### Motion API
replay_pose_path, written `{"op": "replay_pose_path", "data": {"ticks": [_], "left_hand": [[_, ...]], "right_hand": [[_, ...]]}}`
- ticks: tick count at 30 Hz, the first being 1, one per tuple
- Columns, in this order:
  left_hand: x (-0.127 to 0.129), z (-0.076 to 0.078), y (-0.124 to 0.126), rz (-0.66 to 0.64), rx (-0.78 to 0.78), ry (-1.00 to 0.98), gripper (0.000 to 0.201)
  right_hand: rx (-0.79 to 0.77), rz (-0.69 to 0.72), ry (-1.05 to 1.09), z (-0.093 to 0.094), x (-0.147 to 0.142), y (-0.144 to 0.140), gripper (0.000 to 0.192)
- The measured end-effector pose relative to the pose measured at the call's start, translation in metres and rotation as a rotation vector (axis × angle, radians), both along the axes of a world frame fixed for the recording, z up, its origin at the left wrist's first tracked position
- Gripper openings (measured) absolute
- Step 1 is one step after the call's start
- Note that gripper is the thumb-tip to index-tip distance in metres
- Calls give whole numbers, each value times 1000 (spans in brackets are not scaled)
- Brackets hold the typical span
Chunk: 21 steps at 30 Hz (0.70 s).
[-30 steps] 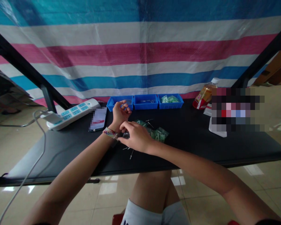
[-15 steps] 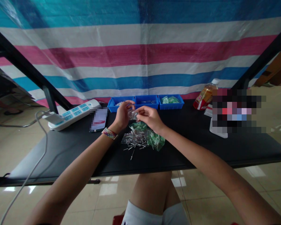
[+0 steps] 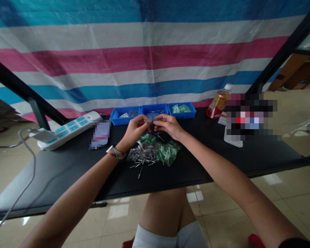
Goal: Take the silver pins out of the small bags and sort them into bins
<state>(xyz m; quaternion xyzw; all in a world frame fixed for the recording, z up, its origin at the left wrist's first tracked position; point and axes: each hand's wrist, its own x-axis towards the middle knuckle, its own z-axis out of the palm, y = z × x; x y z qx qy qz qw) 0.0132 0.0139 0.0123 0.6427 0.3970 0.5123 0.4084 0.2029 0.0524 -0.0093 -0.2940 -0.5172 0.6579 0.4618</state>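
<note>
A person seated at a black surface [image 3: 222, 158] raises both hands above a heap of small parts. The left hand [image 3: 135, 129] and the right hand [image 3: 167, 124] meet fingertip to fingertip, each pinched nearly closed on a tiny piece [image 3: 152, 119] held between them; the piece is too small and blurred to identify. A woven bracelet [image 3: 115, 152] circles the left wrist.

Directly below the hands, on the surface, lies a pile of thin metal pins [image 3: 142, 155] with a few strays toward the near edge, and just beside it, to the right, a clear bag of green plastic pieces [image 3: 166, 154].

Along the far edge stand three blue bins side by side: the left bin [image 3: 124, 115], the middle bin [image 3: 155, 109] partly behind the hands, and the right bin [image 3: 183, 109] holding green pieces. A white power strip [image 3: 67, 129] sits far left, with a phone [image 3: 100, 134] near it. A bottle of amber liquid [image 3: 217, 102] stands to the right. A striped tarpaulin [image 3: 155, 55] hangs behind the surface.
</note>
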Motion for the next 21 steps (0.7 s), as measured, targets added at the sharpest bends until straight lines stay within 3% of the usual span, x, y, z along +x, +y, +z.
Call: {"op": "replay_pose_path", "data": {"ticks": [5,9,14,17,21], "left_hand": [[-1,-2,1,119,4,94,41],[-3,-1,3,-3,-146,28,55],[-3,1,3,-13,-226,-60,37],[-3,0,3,-28,-196,-83,27],[-5,-2,5,-1,-133,-53,31]], "right_hand": [[194,-105,-69,2,1,0,32],[358,-198,-127,1,0,0,30],[538,-215,-209,-2,-1,-3,17],[536,-238,-236,-2,-1,-4,9],[313,-199,-111,-1,-3,-6,23]]}}
